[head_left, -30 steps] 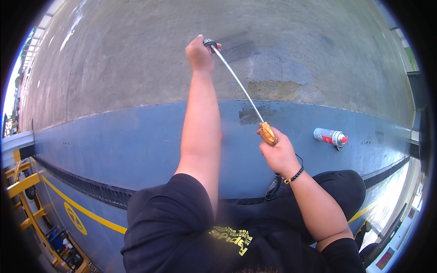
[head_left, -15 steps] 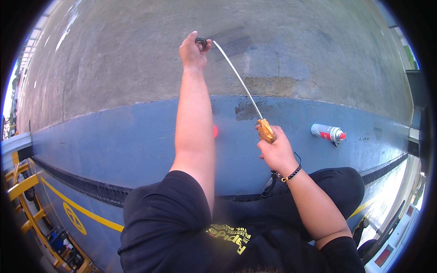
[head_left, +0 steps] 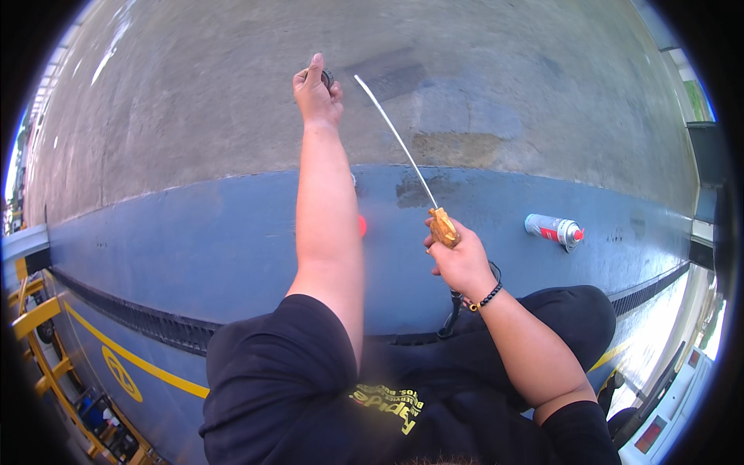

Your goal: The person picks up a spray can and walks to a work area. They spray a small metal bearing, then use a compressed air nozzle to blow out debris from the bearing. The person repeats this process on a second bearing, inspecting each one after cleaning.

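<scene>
Out over the far grey floor, my left hand [head_left: 318,101] is closed around a small dark ring [head_left: 327,78]. The ring is turned nearly edge-on, and my fingers cover part of it. Lower and to the right, my right hand [head_left: 459,254] grips a long-shafted screwdriver [head_left: 443,227] by its amber handle. Its thin metal shaft slants up and left, with the slightly bent tip near the ring but apart from it. Motion blur hides fine detail of the ring.
A spray can [head_left: 555,231] with a red nozzle lies on the blue floor [head_left: 418,294] to my right. Something red [head_left: 362,225] peeks out from behind my left forearm. A dark floor grate [head_left: 147,316] and yellow metal frame [head_left: 37,319] are on the left.
My left hand has shifted slightly left and turned, so the ring now shows more edge-on. The screwdriver and my right hand have moved a little left, and its tip stands farther from the ring.
</scene>
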{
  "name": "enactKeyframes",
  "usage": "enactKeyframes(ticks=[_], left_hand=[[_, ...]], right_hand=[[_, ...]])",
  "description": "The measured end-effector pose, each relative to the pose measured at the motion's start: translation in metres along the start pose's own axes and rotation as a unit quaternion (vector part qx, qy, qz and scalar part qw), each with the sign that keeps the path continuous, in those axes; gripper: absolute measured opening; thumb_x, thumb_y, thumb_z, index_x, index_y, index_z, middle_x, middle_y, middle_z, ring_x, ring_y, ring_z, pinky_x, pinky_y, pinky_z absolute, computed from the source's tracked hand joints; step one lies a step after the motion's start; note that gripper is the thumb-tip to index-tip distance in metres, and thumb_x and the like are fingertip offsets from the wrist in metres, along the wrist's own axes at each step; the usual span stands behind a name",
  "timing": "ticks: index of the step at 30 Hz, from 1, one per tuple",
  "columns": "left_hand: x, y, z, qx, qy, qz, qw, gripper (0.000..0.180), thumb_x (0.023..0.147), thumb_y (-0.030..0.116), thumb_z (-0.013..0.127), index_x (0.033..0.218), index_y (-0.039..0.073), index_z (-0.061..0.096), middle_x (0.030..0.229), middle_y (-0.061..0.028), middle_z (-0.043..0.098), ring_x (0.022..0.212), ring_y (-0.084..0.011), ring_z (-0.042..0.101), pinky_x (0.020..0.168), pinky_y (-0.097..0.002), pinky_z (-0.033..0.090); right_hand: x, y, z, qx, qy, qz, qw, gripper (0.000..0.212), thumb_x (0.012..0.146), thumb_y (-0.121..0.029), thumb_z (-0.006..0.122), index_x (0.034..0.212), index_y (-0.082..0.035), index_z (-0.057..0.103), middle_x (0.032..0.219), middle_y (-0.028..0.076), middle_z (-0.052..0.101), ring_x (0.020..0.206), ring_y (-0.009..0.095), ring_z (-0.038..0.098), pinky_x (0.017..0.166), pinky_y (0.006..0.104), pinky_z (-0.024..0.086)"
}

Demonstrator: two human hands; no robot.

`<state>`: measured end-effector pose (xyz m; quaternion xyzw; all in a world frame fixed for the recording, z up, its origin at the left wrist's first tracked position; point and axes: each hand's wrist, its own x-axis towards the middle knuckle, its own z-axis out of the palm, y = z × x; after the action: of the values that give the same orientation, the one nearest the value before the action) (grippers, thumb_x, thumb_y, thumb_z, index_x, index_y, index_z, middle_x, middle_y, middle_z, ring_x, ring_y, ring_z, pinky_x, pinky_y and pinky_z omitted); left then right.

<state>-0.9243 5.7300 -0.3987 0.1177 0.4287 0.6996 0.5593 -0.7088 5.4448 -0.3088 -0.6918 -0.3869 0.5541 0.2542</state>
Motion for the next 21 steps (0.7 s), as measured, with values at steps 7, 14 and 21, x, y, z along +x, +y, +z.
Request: enactKeyframes(ticks=[7,14,21], left_hand=[[0.017,-0.006,-0.02,-0.1,-0.013,-0.149,0.984,0.017,0.083,0.018,0.058,0.091,0.007,0.047,0.082,-0.0127,0.052,0.067,-0.0285,0.054,0.052,-0.0329,0.041],[0.0,-0.02,-0.005,-0.154,-0.058,-0.134,0.977,0.026,0.107,0.036,0.04,0.103,0.01,0.045,0.087,-0.0142,0.057,0.074,-0.0277,0.056,0.062,-0.0385,0.046],[0.013,-0.022,-0.01,-0.198,-0.025,-0.106,0.974,0.024,0.105,0.026,0.04,0.097,0.008,0.052,0.086,-0.0099,0.059,0.076,-0.0253,0.056,0.063,-0.0376,0.048]], right_hand=[[0.004,0.004,-0.001,-0.071,-0.013,-0.009,0.997,0.032,0.087,-0.015,0.061,0.116,-0.001,0.065,0.088,0.02,0.07,0.08,0.03,0.069,0.076,0.0365,0.053],[0.004,0.004,-0.004,-0.098,-0.037,-0.001,0.995,0.033,0.087,-0.008,0.057,0.119,-0.003,0.064,0.087,0.009,0.066,0.069,0.017,0.063,0.061,0.0319,0.054],[0.002,0.003,-0.003,-0.104,-0.043,-0.026,0.993,0.032,0.087,-0.005,0.056,0.117,-0.003,0.064,0.08,0.003,0.061,0.06,0.01,0.058,0.051,0.0299,0.051]])
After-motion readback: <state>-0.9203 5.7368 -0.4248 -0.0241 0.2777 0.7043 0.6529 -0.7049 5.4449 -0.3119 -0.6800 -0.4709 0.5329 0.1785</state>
